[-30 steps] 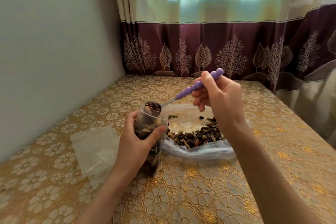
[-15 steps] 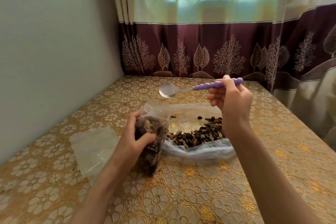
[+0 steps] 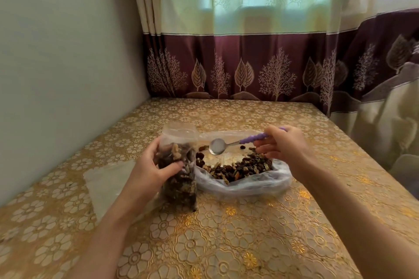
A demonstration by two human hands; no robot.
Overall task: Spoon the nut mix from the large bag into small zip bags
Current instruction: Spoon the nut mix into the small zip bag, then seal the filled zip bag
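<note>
Having dropped from above the bags — spoon [image 3: 229, 144] now hovering low over the big bag [image 3: 244, 184], bowl empty. Held in the right hand [image 3: 284, 146], thumb and fingers pinching the purple handle, remaining fingers loosely spread below it. Gripping the small bag [image 3: 179, 165] upright in the left hand [image 3: 148, 169], fingers curled round its side, thumb pressing across the front; bag standing on the table [image 3: 226, 244], touching the big bag's left edge, filled well past half with nut mix [image 3: 240, 169] of the same kind lying in the big bag's near half.

Doing the step well, by judgement: dipping the bowl down and toward the near-right heap where the mix is lying thickest, sliding under it rather than stabbing, then lifting level. Keeping the small bag's mouth propped open and steady — looking slack and partly folded at the top, so likely needing a squeeze at the sides before the next load. Taking modest scoops, given how little room is left below the zip strip.

Spoon lying nearly level, long axis running left to right across the view, bowl pointing left toward the small bag, concave face turned up toward the camera, handle end hidden behind the right hand. Flat empty zip bag [image 3: 108, 184] lying on the table left of the forearm.
</note>
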